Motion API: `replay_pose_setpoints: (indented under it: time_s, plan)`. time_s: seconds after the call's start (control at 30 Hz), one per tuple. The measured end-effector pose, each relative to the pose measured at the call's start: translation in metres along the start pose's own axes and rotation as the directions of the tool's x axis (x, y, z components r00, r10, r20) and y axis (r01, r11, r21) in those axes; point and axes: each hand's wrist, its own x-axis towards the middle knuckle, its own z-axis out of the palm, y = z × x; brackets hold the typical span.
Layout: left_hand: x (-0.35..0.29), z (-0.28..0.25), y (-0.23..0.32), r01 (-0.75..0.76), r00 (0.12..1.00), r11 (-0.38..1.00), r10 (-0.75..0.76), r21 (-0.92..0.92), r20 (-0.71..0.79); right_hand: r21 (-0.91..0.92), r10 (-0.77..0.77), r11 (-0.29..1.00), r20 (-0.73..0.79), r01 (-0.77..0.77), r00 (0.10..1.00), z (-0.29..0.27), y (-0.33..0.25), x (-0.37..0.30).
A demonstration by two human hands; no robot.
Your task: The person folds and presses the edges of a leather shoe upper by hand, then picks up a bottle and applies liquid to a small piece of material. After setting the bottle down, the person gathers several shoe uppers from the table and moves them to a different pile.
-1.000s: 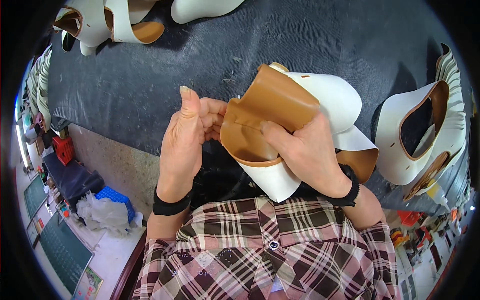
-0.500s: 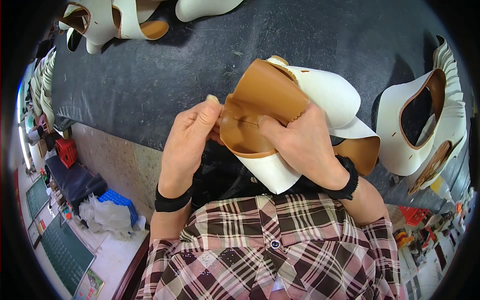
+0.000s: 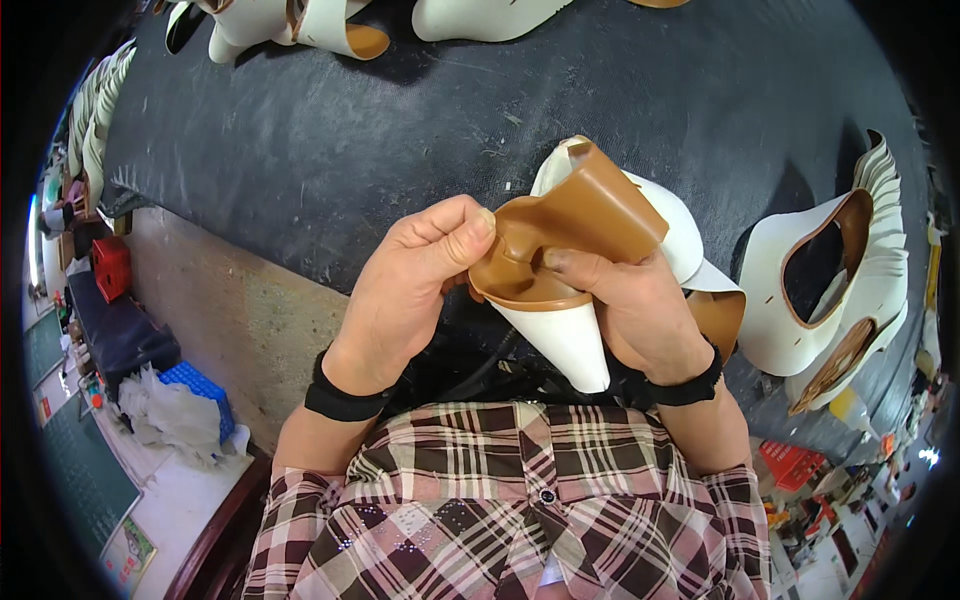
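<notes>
Brown-and-white piece point(image 3: 610, 205), bent so that its smooth brown face turns inward, is held up in front of the person's chest, at the near edge of the dark table point(image 3: 430, 130). The left hand point(image 3: 400, 275) pinches its left edge: the thumb lies bent over the brown rim, and the other fingers curl in behind it, mostly hidden, so how they press cannot be told. The right hand point(image 3: 645, 310) grips the near right side, its thumb laid on the brown face beside a crease; its other fingers go out of sight behind the piece, and their exact hold cannot be made out. A white flap point(image 3: 550, 340) of the piece hangs down between the hands, its narrow tip near the plaid shirt point(image 3: 450, 500).

Behind and to the right, white material shows past the piece, but the overlap hides whether it is joined on. Farther right, a white shape with a large opening point(image 3: 765, 300) stands beside nested white pieces point(image 3: 885, 240), their far ones crowded and hard to count. Along the top, more white pieces point(image 3: 490, 15) are cut off by the picture's edge. At the left, a crumpled plastic bag point(image 3: 165, 410) partly covers a blue basket point(image 3: 205, 390); small items at both rims blur together.
</notes>
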Motion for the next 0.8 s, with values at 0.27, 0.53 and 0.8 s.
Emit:
replay_pose_setpoints:
  time_s: [0.27,0.53,0.8]
  plan:
    - [-0.002,0.002,0.005,-0.036,0.997,0.999,0.037,-0.013,0.061,0.219,0.081,0.972,0.040,-0.088,0.996,0.001,0.002,0.000]
    - [-0.005,0.012,0.000,-0.037,0.999,0.999,0.036,-0.014,-0.023,0.238,0.085,0.963,0.183,-0.128,0.979,0.003,-0.005,0.001]
    - [-0.001,0.008,-0.003,-0.036,0.999,0.996,0.037,0.077,-0.014,0.143,0.001,0.990,0.052,-0.009,0.999,0.001,0.006,0.000]
